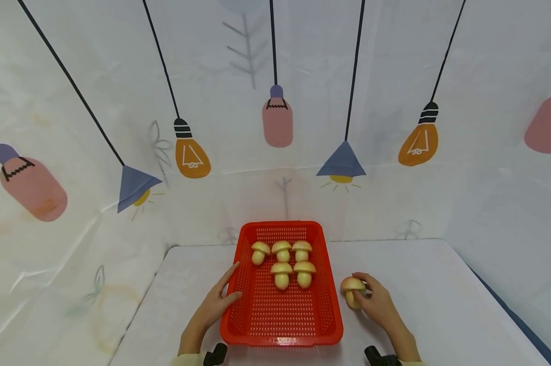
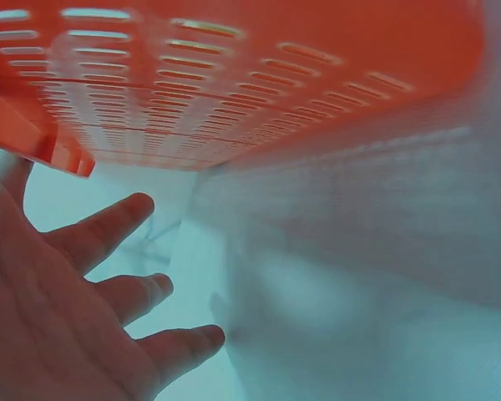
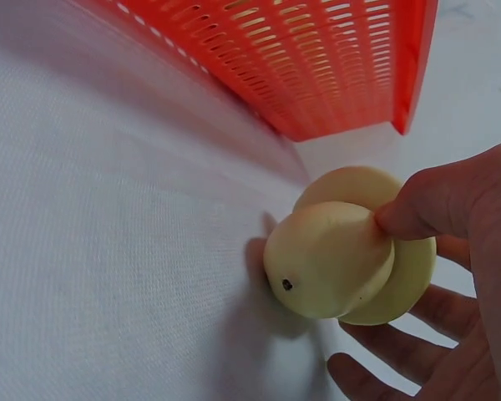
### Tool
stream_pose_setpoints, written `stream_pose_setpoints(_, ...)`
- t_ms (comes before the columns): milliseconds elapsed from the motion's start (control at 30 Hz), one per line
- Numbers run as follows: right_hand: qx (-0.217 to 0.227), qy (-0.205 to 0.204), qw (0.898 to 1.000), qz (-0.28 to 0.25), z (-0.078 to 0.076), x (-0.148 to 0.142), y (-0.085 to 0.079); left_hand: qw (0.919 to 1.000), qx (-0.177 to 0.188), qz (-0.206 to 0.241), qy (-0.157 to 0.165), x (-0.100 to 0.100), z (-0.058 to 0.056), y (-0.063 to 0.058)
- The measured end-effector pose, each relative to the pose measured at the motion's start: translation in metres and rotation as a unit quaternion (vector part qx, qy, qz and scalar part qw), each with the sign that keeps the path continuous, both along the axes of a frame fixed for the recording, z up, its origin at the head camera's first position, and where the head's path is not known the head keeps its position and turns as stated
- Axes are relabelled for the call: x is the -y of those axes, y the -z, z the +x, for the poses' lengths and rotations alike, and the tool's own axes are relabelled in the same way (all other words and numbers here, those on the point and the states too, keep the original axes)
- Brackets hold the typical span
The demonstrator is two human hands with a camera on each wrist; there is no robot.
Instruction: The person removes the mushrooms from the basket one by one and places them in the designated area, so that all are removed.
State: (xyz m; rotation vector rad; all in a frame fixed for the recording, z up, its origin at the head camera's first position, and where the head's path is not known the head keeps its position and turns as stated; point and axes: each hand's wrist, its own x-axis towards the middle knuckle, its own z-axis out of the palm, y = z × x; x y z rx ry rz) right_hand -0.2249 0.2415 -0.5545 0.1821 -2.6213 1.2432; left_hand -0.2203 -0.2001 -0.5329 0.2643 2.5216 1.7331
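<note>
A toy mushroom (image 1: 352, 291) with a pale tan cap and stem is in my right hand (image 1: 377, 303), just right of the red basket (image 1: 335, 325). In the right wrist view, the thumb presses the mushroom (image 3: 330, 259) near where stem meets cap, with fingers behind the cap. My left hand (image 1: 213, 303) rests against the basket's left rim. Its fingers (image 2: 108, 230) are spread and fairly straight in the left wrist view. Inside the basket, several like mushrooms (image 1: 281, 274) lie in two rows toward the far end.
A white-covered table (image 1: 422, 290) bears the basket. Behind it hangs a pale cloth (image 1: 275, 193) printed with lamps and bulbs. The basket's near half shows its bare slotted floor (image 1: 282, 315).
</note>
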Motion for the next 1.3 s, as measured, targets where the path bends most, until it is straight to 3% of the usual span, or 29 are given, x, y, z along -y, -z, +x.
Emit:
stream_pose_setpoints(367, 0.033, 0.005, 0.999, 0.001, 0.0, 0.0, -0.005, 0.999, 0.0, -0.044, -0.001, 0.005, -0.003, -0.004)
stream_pose_setpoints(767, 0.047, -0.005, 0.999, 0.006, 0.003, 0.002, -0.011, 0.9998, 0.016, -0.01, 0.0, 0.003, -0.002, -0.006)
stream_pose_setpoints(967, 0.045, 0.0, 0.998, 0.032, 0.005, 0.005, -0.017, 1.0, 0.0, -0.005, 0.0, 0.003, -0.001, -0.002)
stream_pose_setpoints(1300, -0.051, 0.016, 0.998, 0.039, -0.003, 0.013, -0.042, 0.9988, 0.002, 0.043, 0.023, 0.002, -0.004, 0.005)
